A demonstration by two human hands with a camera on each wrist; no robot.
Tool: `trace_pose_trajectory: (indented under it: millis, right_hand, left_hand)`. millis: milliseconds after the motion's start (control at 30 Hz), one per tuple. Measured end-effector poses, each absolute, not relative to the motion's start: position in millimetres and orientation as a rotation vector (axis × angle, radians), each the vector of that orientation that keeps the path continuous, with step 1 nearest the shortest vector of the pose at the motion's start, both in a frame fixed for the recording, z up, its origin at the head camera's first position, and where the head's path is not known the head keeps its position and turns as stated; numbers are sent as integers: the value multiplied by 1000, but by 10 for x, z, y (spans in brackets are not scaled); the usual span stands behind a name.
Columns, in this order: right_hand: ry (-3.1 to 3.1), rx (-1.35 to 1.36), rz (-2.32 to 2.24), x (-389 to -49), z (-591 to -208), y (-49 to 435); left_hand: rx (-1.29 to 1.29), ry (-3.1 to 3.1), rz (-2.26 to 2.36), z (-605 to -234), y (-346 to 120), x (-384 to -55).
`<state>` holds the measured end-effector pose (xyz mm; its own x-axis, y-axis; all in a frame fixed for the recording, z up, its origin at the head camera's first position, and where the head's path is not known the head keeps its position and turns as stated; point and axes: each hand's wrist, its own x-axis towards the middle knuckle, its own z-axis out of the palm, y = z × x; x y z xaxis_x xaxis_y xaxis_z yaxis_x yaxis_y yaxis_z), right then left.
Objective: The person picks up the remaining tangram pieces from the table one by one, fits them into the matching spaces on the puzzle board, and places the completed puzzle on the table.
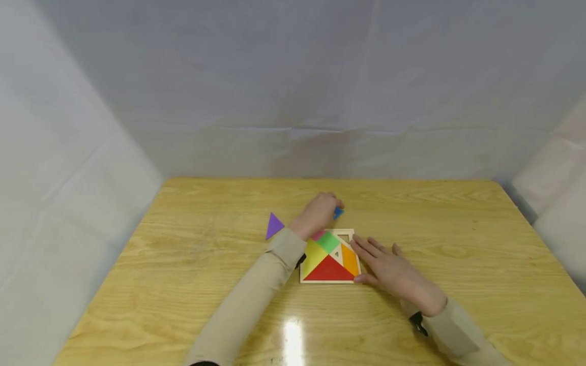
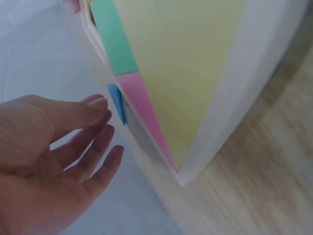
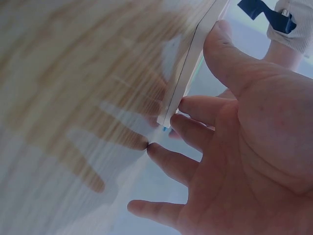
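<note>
A wooden tangram tray (image 1: 327, 282) lies on the table, holding red (image 1: 328, 269), yellow (image 1: 313, 256), green (image 1: 328, 242), pink (image 1: 317, 235) and orange (image 1: 350, 260) pieces. Its bare wood shows near the middle and at the top right corner. Just past the tray's far edge is a small blue triangle (image 2: 117, 104). My left hand (image 1: 318, 212) reaches over the tray, thumb and fingers loosely bent, fingertips right beside the blue triangle. Along the tray's right side, my right hand (image 1: 396, 272) rests with fingers spread, its thumb at the near corner and fingertips touching the edge.
A purple triangle (image 1: 274, 225) lies on the wooden table (image 1: 206, 284), left of the tray and close to my left wrist. Pale sheeting (image 1: 293, 91) rises behind the table and along both sides. Light reflects off the tabletop near its front.
</note>
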<state>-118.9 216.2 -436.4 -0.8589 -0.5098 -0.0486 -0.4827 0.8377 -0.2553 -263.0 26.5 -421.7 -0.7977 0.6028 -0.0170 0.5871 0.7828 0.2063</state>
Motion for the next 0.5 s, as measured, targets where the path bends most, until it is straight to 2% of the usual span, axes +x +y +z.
trace_pose_trajectory:
  millis: [500]
  right_hand:
    - [2891,-774,-353,-1172,-4354,2155]
  left_hand:
    - [945,2898,278,-4243,229,-2636]
